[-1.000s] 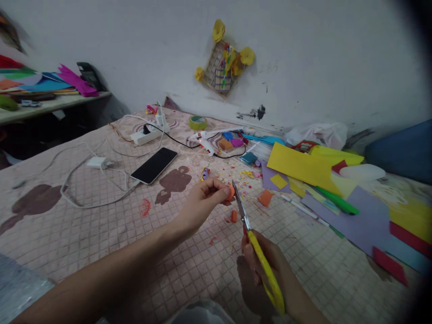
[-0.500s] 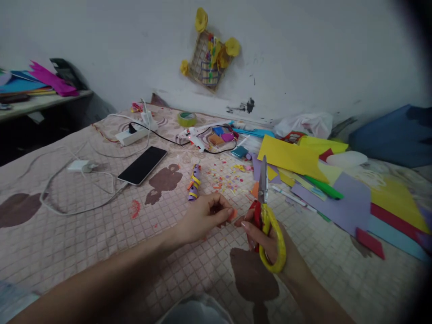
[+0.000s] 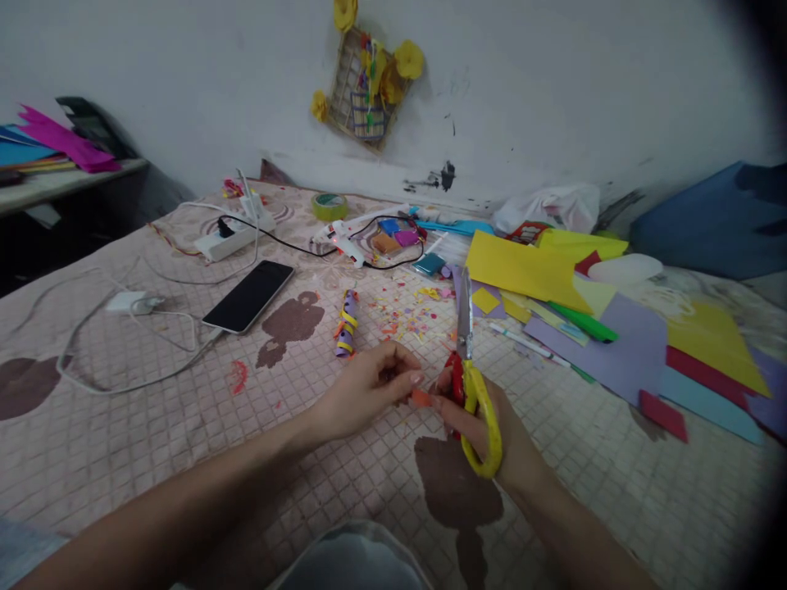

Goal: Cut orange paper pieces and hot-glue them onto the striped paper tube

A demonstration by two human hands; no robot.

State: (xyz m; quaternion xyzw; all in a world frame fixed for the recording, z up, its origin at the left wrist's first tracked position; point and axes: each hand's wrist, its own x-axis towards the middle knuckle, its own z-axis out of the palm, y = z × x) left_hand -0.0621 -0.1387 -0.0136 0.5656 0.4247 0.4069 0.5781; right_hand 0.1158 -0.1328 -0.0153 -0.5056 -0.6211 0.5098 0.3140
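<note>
My left hand (image 3: 367,392) pinches a small orange paper piece (image 3: 421,399) just above the patterned bedsheet (image 3: 184,426). My right hand (image 3: 485,426) meets it from the right, its fingertips touching the same orange piece while it keeps hold of yellow-handled scissors (image 3: 470,369). The scissors' blades are together and point up and away from me. A small rolled purple paper with yellow and orange bands (image 3: 346,333) lies just beyond my left hand. Tiny paper clippings (image 3: 409,311) are scattered behind both hands.
Coloured paper sheets (image 3: 615,336) and a green marker (image 3: 581,322) cover the right side. A phone (image 3: 249,296), charger cable (image 3: 132,303), power strip (image 3: 230,238), glue gun (image 3: 341,242) and tape roll (image 3: 328,206) lie at the back left. A paper craft (image 3: 362,90) hangs on the wall.
My hands have come together: the scissors swung from pointing at the orange piece to upright, and my right fingertips now touch the piece. The view has shifted, uncovering the rolled paper.
</note>
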